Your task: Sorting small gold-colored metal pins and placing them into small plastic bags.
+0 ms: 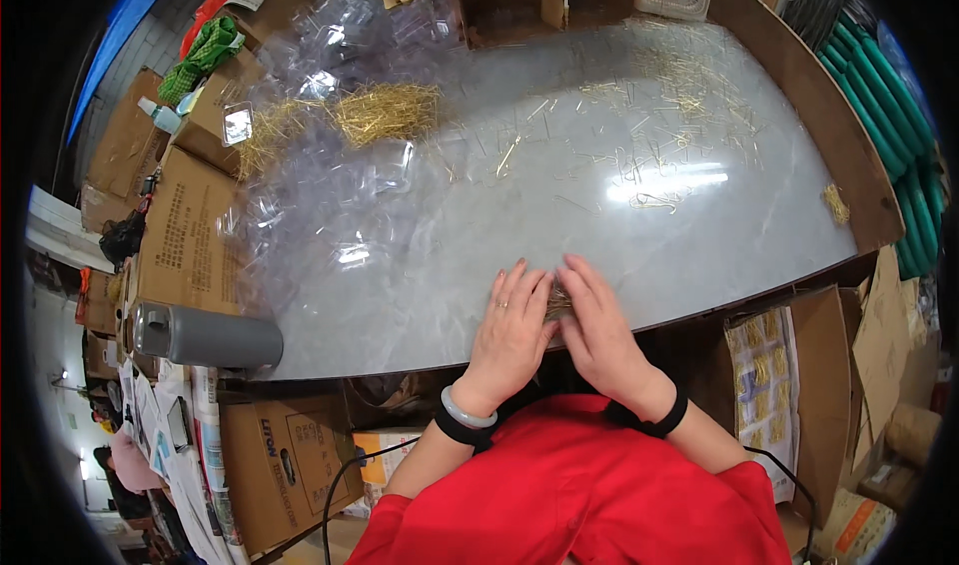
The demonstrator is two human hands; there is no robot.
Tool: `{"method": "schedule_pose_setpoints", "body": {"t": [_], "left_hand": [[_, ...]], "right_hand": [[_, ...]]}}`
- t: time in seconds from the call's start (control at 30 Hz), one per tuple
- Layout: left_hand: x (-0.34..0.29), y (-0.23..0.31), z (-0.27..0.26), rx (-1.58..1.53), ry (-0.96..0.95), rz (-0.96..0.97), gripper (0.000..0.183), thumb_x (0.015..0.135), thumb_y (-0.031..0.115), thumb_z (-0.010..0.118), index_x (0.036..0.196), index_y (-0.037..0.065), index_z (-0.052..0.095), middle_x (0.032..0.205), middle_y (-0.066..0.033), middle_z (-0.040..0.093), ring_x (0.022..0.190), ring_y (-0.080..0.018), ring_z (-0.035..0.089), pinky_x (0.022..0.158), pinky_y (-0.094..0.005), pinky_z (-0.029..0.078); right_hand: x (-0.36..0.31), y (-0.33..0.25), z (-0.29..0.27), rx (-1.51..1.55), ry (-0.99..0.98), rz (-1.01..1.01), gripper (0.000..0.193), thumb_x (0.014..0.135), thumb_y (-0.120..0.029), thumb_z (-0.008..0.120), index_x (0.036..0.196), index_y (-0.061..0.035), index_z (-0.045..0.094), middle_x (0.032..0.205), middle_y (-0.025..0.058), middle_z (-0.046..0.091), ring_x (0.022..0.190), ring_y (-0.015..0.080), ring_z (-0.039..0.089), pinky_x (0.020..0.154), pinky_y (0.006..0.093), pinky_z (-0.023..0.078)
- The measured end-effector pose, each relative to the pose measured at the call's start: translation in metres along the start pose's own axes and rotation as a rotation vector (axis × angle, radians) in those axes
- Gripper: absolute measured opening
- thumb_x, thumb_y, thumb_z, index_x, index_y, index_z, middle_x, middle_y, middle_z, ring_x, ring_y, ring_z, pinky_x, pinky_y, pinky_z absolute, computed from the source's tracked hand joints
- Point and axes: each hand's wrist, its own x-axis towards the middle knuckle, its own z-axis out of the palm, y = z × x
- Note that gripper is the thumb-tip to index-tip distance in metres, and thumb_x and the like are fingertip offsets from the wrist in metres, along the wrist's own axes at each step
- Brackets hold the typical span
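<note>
Near the front edge of the grey table (400, 325), my left hand (507, 327) and my right hand (601, 327) are cupped together around a small bundle of thin metal wire pieces (557, 303). The fingers press it from both sides, hiding most of it, so the shape of its ends cannot be made out. Farther off, loose gold wire hooks (689, 80) lie scattered over the right and far part of the tabletop. A thick heap of gold wire pieces (388, 113) rests on clear plastic packs (340, 200) at the left.
A grey bottle (210, 336) lies on its side at the table's left front corner. A raised wooden rim (824, 135) borders the right side, with a small gold bundle (836, 203) beside it. Cardboard boxes (185, 230) stand left; an open box with wire bundles (764, 375) sits below right.
</note>
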Motion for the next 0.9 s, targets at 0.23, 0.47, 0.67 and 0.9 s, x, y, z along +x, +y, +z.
{"method": "schedule_pose_setpoints", "body": {"t": [0.23, 0.47, 0.67, 0.9], "left_hand": [[-0.004, -0.002, -0.005, -0.072, 0.014, 0.001, 0.061, 0.093, 0.014, 0.065, 0.146, -0.005, 0.041, 0.143, -0.0247, 0.047, 0.140, -0.0426, 0.040, 0.120, -0.0559, 0.028], [-0.003, 0.001, -0.009, -0.034, -0.021, 0.023, 0.062, 0.095, 0.020, 0.066, 0.147, -0.003, 0.041, 0.143, -0.0228, 0.048, 0.140, -0.0414, 0.041, 0.120, -0.0548, 0.028], [-0.002, 0.003, -0.005, 0.016, -0.025, 0.020, 0.063, 0.093, 0.019, 0.067, 0.145, -0.005, 0.042, 0.142, -0.0228, 0.047, 0.140, -0.0406, 0.041, 0.120, -0.0546, 0.029], [-0.005, 0.002, -0.009, -0.118, 0.009, -0.044, 0.090, 0.083, 0.018, 0.073, 0.153, -0.009, 0.023, 0.150, -0.0256, 0.040, 0.142, -0.0420, 0.038, 0.122, -0.0525, 0.027]], "right_hand": [[0.018, 0.003, -0.034, -0.123, -0.125, -0.043, 0.075, 0.081, -0.007, 0.072, 0.148, 0.0006, 0.040, 0.141, 0.0216, 0.052, 0.139, 0.0434, 0.041, 0.117, 0.0542, 0.030], [0.010, 0.036, -0.049, -0.148, -0.270, -0.118, 0.055, 0.079, -0.001, 0.074, 0.132, -0.0040, 0.059, 0.126, 0.0135, 0.064, 0.118, 0.0366, 0.058, 0.107, 0.0458, 0.043], [0.008, 0.010, -0.011, -0.024, 0.000, -0.079, 0.051, 0.081, 0.012, 0.059, 0.130, 0.0012, 0.057, 0.131, 0.0214, 0.060, 0.119, 0.0413, 0.057, 0.102, 0.0461, 0.048], [0.025, 0.014, -0.028, 0.058, -0.285, -0.161, 0.079, 0.076, 0.008, 0.058, 0.151, -0.0001, 0.036, 0.152, 0.0220, 0.042, 0.144, 0.0408, 0.038, 0.120, 0.0523, 0.029]]}}
